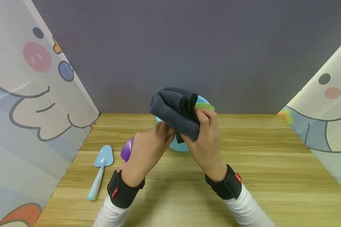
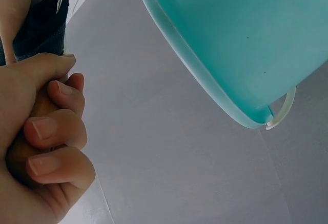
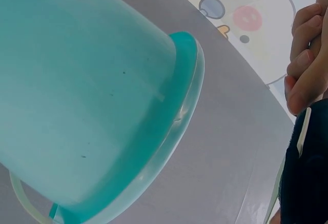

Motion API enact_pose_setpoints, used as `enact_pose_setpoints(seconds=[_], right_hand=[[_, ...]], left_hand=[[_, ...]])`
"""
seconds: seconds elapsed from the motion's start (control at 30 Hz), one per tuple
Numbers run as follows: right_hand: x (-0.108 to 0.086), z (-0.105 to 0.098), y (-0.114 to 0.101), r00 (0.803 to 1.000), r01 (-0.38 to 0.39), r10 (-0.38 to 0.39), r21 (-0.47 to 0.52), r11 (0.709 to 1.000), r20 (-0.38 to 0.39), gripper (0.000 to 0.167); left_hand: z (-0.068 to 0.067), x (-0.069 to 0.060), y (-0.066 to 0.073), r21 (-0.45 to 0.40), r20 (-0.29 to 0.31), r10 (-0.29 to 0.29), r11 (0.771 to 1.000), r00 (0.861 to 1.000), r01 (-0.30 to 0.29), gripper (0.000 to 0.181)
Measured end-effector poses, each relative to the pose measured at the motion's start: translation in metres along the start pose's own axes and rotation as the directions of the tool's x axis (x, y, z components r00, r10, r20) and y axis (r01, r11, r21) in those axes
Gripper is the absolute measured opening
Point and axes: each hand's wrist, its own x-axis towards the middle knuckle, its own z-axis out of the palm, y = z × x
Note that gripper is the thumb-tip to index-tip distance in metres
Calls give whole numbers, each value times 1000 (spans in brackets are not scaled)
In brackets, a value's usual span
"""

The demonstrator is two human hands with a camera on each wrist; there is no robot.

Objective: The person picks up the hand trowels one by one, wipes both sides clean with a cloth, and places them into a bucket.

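My left hand (image 1: 145, 147) curls its fingers round a brown wooden handle (image 2: 19, 155); the tool's other end is hidden. My right hand (image 1: 206, 143) grips a folded dark grey-blue cloth (image 1: 170, 108) with black edging, close above the left hand. Past the right fingers a green curved edge (image 1: 206, 106) shows; whether it belongs to the handled tool cannot be told. Behind and below the hands stands a light blue bucket (image 1: 179, 147), partly covered by cloth and hands. Both wrist views show the bucket's side (image 3: 77, 96) and rim, apart from the fingers.
A light blue toy trowel (image 1: 103, 157) lies on the left of the wooden table (image 1: 261, 164). Beside my left wrist is a purple scoop (image 1: 127, 150) with a pink handle, partly hidden. A grey wall (image 1: 170, 47) rises behind, with cartoon-printed panels (image 1: 14, 104) at the sides.
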Motion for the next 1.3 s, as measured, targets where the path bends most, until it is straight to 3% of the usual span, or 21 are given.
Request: enact_pose_setpoints(seconds=[0.33, 0.7, 1.3], right_hand=[[2, -2, 3, 998, -44, 44, 17, 999, -36, 57], [7, -6, 9, 991, -88, 89, 16, 996, -100, 54], [15, -13, 15, 975, -162, 160, -2, 987, -154, 53]], left_hand=[[1, 1, -4, -22, -71, 44, 999, 997, -45, 36], [0, 1, -6, -21, -70, 72, 997, 995, -74, 27], [-2, 0, -10, -3, -44, 70, 998, 997, -70, 31]])
